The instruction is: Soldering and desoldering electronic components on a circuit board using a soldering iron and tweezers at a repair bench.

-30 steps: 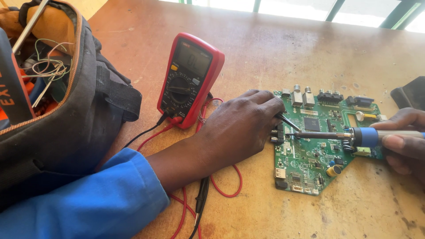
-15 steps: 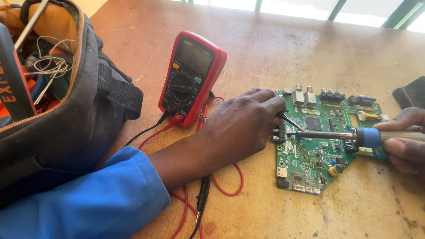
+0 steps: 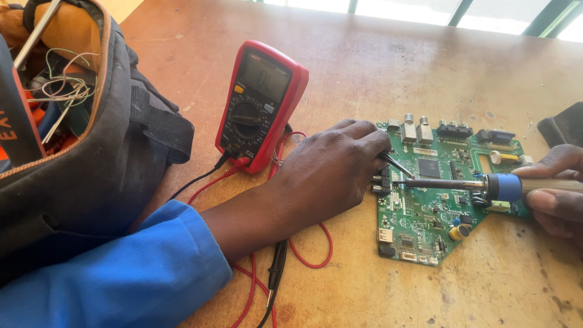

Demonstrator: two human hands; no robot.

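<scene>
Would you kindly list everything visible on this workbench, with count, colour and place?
circuit board: one, green, on the table at right centre.
soldering iron: one, metal shaft with blue collar and pale handle, lying across the board.
thin dark tool: one, poking from the left fingers onto the board; its kind is unclear.
multimeter: one, red and dark grey, propped at centre.
test leads: red and black, trailing from the meter toward the near edge.
tool bag: one, dark grey with orange lining, far left, holding loose wires.
table: one, worn brown.
dark object: one, right edge, cut off.
left hand: blue sleeve, at the board's left edge.
right hand: grips the iron's handle.
</scene>
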